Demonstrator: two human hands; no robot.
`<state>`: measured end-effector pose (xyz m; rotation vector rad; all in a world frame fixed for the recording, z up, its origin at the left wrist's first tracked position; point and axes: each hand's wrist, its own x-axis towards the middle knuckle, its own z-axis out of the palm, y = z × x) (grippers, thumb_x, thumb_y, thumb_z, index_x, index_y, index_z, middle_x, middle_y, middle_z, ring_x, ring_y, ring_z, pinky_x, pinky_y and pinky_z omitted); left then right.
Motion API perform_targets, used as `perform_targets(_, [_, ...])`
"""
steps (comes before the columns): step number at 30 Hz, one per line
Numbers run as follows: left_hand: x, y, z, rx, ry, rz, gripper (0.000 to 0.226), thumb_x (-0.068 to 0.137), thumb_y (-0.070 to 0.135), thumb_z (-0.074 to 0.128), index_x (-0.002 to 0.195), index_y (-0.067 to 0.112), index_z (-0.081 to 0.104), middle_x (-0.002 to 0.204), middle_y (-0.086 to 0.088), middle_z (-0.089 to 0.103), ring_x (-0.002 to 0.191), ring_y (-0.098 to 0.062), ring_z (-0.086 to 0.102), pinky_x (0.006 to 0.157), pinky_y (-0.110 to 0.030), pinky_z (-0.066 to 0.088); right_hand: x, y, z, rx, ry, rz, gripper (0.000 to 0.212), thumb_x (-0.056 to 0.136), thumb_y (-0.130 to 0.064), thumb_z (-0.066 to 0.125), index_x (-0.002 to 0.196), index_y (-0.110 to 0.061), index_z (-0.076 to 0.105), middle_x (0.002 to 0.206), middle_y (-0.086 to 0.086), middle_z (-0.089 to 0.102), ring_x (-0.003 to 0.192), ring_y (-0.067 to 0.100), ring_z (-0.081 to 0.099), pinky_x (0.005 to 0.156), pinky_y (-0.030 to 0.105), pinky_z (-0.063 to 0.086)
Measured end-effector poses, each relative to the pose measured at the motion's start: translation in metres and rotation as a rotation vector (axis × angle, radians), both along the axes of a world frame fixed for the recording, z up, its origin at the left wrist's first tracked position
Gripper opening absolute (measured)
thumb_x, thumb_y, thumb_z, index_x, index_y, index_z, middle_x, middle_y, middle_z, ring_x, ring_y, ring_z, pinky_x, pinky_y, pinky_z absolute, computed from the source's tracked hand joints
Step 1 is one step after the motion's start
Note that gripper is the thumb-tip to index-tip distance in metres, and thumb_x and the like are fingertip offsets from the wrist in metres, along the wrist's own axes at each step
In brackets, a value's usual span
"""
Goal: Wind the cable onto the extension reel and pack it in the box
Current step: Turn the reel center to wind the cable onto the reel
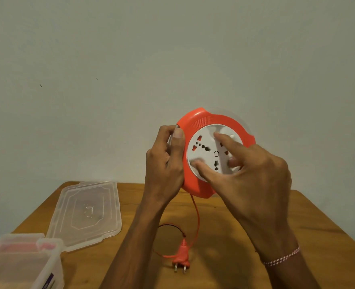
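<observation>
1. Pale wall behind, wooden table [297, 236] below: you hold the extension reel [205, 122] upright above it, socket face toward you.
2. Your left hand [164, 163] grips the orange rim; your right hand [253, 176] presses spread fingers on the white dial.
3. Orange cable [197, 215] hangs straight down from the reel's bottom edge, looping to the plug [181, 257] on the table.
4. Open box [26, 265] and lid [87, 211] lie to your left.
5. No readable writing shows.

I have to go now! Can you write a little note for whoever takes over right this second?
Left hand grips the orange extension reel by its rim, held above the wooden table. Right hand has fingers on the white socket disc.
Cable partly unwound; plug lies on the table.
Box open, front left; lid beside it.
Left: finish winding, pack reel, close lid.
</observation>
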<state>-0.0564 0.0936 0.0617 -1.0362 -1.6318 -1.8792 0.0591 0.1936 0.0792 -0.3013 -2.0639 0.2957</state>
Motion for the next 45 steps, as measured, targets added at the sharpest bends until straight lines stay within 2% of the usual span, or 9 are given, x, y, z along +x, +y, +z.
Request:
perform_targets(6, [-0.001, 0.002, -0.001, 0.016, -0.036, 0.000, 0.023, 0.099, 0.040, 0.041, 0.114, 0.026, 0.052, 0.093, 0.028, 0.068, 0.087, -0.004, 0.072, 0.060, -0.014, 0.056, -0.002, -0.003, -0.001, 0.033, 0.033, 0.060, 0.068, 0.075, -0.060, 0.068, 0.128, -0.016, 0.061, 0.105, 0.006, 0.073, 0.085, 0.019, 0.067, 0.079, 0.030, 0.053])
perform_targets(11, [0.000, -0.001, 0.001, 0.015, -0.028, 0.019, 0.014, 0.099, 0.037, 0.040, 0.108, 0.035, 0.051, 0.092, 0.036, 0.065, 0.084, 0.001, 0.070, 0.059, -0.010, 0.054, -0.001, 0.008, 0.003, 0.190, -0.024, 0.182, 0.035, 0.076, -0.029, 0.077, 0.110, -0.020, 0.070, 0.124, 0.009, 0.063, 0.114, 0.028, 0.053, 0.089, 0.041, 0.051])
perform_targets(16, [-0.002, -0.001, -0.001, 0.003, -0.016, 0.016, 0.024, 0.099, 0.039, 0.040, 0.114, 0.024, 0.052, 0.092, 0.032, 0.066, 0.086, -0.001, 0.071, 0.059, -0.012, 0.054, -0.002, -0.001, 0.001, 0.251, -0.408, 0.048, 0.066, 0.064, -0.019, 0.087, 0.123, -0.037, 0.063, 0.147, 0.008, 0.043, 0.130, 0.036, 0.034, 0.099, 0.052, 0.042])
perform_targets(23, [-0.001, -0.002, 0.000, -0.034, 0.003, 0.019, 0.013, 0.099, 0.037, 0.041, 0.108, 0.037, 0.051, 0.093, 0.037, 0.065, 0.085, 0.003, 0.070, 0.059, -0.009, 0.053, -0.002, -0.005, -0.002, 0.264, -0.385, -0.019, 0.069, 0.063, -0.025, 0.086, 0.125, -0.043, 0.060, 0.140, 0.010, 0.049, 0.120, 0.037, 0.043, 0.090, 0.047, 0.048])
perform_targets(27, [-0.001, -0.004, 0.000, -0.011, 0.000, 0.008, 0.015, 0.101, 0.035, 0.041, 0.109, 0.033, 0.053, 0.092, 0.030, 0.068, 0.080, -0.003, 0.072, 0.058, -0.013, 0.055, -0.006, -0.002, -0.007, 0.217, -0.225, -0.014, 0.077, 0.061, -0.028, 0.089, 0.131, -0.036, 0.057, 0.119, 0.018, 0.060, 0.105, 0.036, 0.055, 0.078, 0.047, 0.053])
perform_targets(30, [0.000, -0.002, 0.001, -0.003, 0.008, -0.002, 0.016, 0.101, 0.035, 0.040, 0.108, 0.030, 0.053, 0.091, 0.026, 0.068, 0.078, -0.005, 0.072, 0.057, -0.014, 0.056, -0.004, 0.000, -0.007, 0.121, -0.117, -0.022, 0.073, 0.070, -0.050, 0.078, 0.137, -0.039, 0.049, 0.107, 0.010, 0.063, 0.092, 0.023, 0.059, 0.075, 0.038, 0.055])
perform_targets(34, [0.000, -0.001, 0.000, -0.007, 0.005, 0.008, 0.023, 0.100, 0.038, 0.039, 0.111, 0.024, 0.053, 0.094, 0.030, 0.067, 0.086, -0.003, 0.071, 0.060, -0.012, 0.055, -0.004, -0.005, -0.005, -0.043, 0.001, -0.023, 0.074, 0.073, -0.074, 0.061, 0.134, -0.033, 0.054, 0.103, 0.001, 0.074, 0.074, 0.016, 0.069, 0.068, 0.027, 0.056])
perform_targets(40, [-0.001, -0.002, 0.000, 0.015, -0.037, 0.013, 0.022, 0.098, 0.040, 0.039, 0.109, 0.028, 0.053, 0.091, 0.032, 0.067, 0.086, -0.001, 0.071, 0.059, -0.011, 0.054, -0.005, -0.003, -0.002, 0.011, -0.016, 0.040, 0.070, 0.077, -0.068, 0.060, 0.133, -0.026, 0.057, 0.102, 0.003, 0.073, 0.078, 0.016, 0.066, 0.071, 0.027, 0.055])
perform_targets(45, [0.000, -0.002, 0.001, 0.032, -0.036, 0.006, 0.017, 0.099, 0.039, 0.039, 0.106, 0.032, 0.053, 0.091, 0.031, 0.067, 0.083, -0.002, 0.071, 0.058, -0.011, 0.054, -0.002, 0.006, 0.001, 0.176, 0.088, 0.087, 0.037, 0.079, -0.036, 0.073, 0.110, -0.016, 0.070, 0.109, 0.010, 0.066, 0.098, 0.020, 0.054, 0.075, 0.028, 0.051])
